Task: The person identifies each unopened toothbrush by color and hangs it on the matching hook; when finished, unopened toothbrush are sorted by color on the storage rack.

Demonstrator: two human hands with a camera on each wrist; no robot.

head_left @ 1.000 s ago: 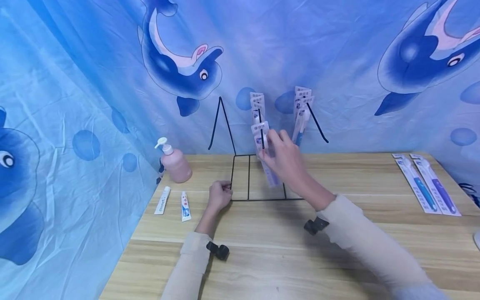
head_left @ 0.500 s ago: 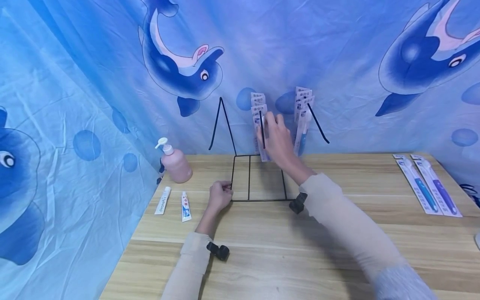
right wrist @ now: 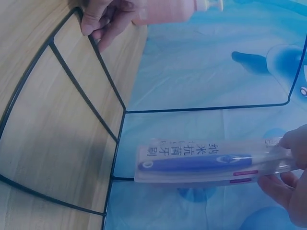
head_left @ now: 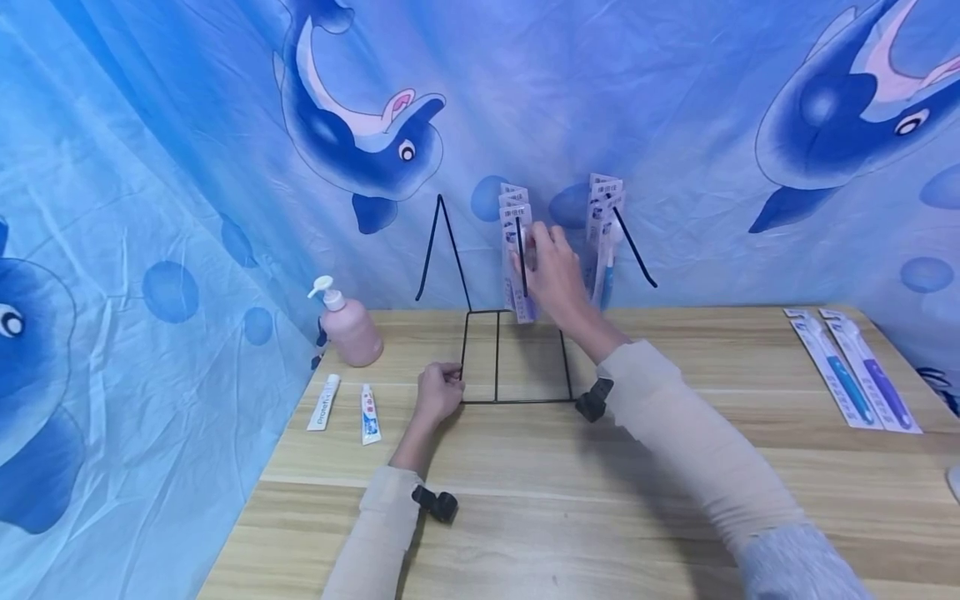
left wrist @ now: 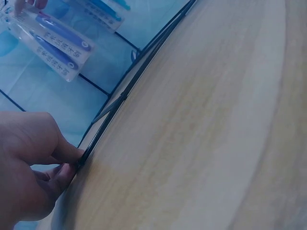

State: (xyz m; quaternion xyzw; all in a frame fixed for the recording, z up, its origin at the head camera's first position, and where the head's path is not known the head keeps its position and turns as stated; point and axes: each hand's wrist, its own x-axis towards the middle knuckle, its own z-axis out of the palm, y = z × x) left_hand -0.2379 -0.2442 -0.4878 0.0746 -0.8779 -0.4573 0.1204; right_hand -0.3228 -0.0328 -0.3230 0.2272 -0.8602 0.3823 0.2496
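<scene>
My right hand (head_left: 558,273) pinches a packaged purple toothbrush (right wrist: 196,164) near its upper part. The pack hangs on the middle hook of a black wire rack (head_left: 497,358), in front of other packs on that hook. In the right wrist view, fingers and thumb grip the pack's edges, and its lower end hangs free. My left hand (head_left: 439,390) pinches the left wire of the rack's base between thumb and fingers, as the left wrist view also shows. More packaged toothbrushes (head_left: 607,242), blue ones among them, hang on the right hook; the left hook (head_left: 429,250) is bare.
Two packaged toothbrushes, one blue (head_left: 836,367) and one purple (head_left: 873,371), lie at the table's right. A pink pump bottle (head_left: 352,332) and two small tubes, one white (head_left: 324,402) and one white-and-blue (head_left: 371,414), are at left. A dolphin-printed curtain (head_left: 675,100) hangs behind.
My right hand has moved up and back, bringing the toothbrush pack from the hook's front end close to the packs behind it. The left hand stays on the rack.
</scene>
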